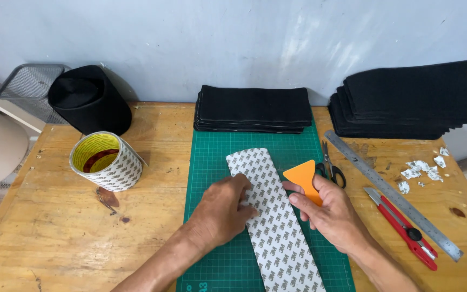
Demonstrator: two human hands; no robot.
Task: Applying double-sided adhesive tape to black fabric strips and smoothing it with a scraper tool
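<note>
A: What can you make out at the centre of the frame?

B: A long patterned strip lies on the green cutting mat, running down to the bottom edge, where it is cut off. The left hand presses flat on its left side, fingers spread, gripping nothing, and hides part of it.

A: And the other hand?

B: The right hand grasps an orange scraper, blade resting at the strip's right edge. The handle is buried in the fingers.

A: Anything else hard to see?

B: The scissors sit partly behind the scraper. At the right, the red knife lies beside a metal ruler. Upper left, a tape roll stands near a black tub.
</note>
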